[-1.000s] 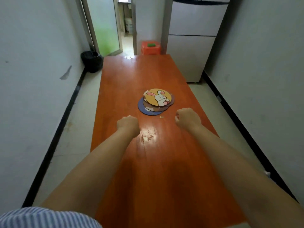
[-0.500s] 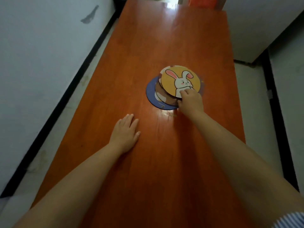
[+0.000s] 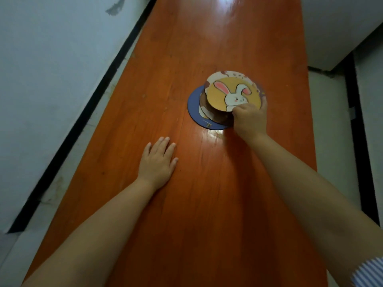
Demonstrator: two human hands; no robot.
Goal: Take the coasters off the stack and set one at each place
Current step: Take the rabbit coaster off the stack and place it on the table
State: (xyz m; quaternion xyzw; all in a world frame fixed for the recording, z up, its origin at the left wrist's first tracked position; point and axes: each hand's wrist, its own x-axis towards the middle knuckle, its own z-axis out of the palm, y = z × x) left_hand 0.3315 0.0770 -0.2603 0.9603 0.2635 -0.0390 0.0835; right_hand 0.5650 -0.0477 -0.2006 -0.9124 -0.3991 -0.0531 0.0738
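From the head view, nothing is laid out yet: no coaster sits at any place on the table [image 3: 186, 204]. The right hand [image 3: 249, 119] pinches the near edge of the rabbit coaster [image 3: 230, 94], yellow and round, tilting it off the stack [image 3: 199, 108] toward the table's right edge. The left hand [image 3: 158, 164] lies flat, fingers spread, holding nothing.

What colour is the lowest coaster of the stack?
Blue; the bottom coaster shows best in the head view.
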